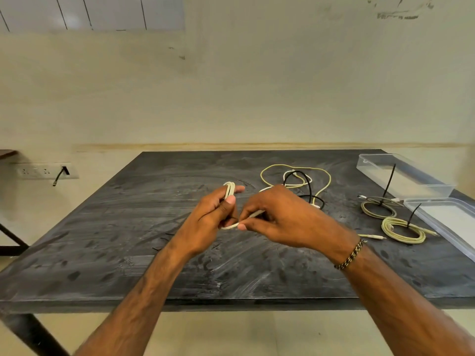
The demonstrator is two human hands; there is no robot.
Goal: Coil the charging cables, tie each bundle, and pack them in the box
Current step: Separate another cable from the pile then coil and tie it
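Observation:
My left hand grips a small coil of cream cable, its loops sticking up past my fingers. My right hand pinches the same cable's free strand just right of the coil. Behind my hands a yellow cable, a white one and a black cable lie loose and tangled. At the right lie two coiled bundles, a grey one and a yellow one, each with a black tie standing up. The clear plastic box stands open at the far right.
The box's clear lid lies near the right table edge. The dark table stands against a cream wall. A wall socket strip with a black plug is at the left. A small black scrap lies on the table left of my left wrist.

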